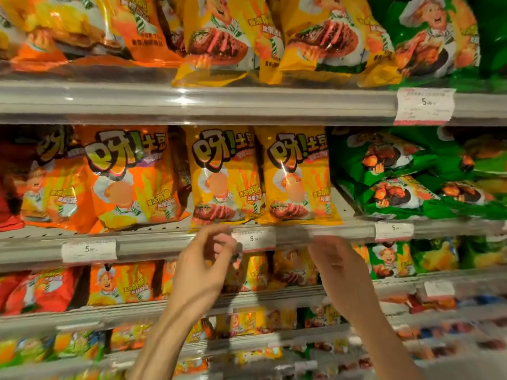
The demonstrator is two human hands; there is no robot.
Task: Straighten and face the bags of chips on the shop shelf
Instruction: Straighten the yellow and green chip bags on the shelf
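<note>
left hand [201, 266] – fingers loosely curled, empty | right hand [338, 263] – blurred, grip unclear | upright glossy yellow chip bags [226, 174] just above

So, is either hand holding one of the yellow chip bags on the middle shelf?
No, the left hand and right hand both hang below the two upright yellow chip bags, holding nothing.

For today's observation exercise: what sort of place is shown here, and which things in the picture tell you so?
Most likely a shop's snack aisle. Tiered shelves hold rows of chip bags grouped by colour, and printed price tags sit clipped along the shelf edges.
</note>
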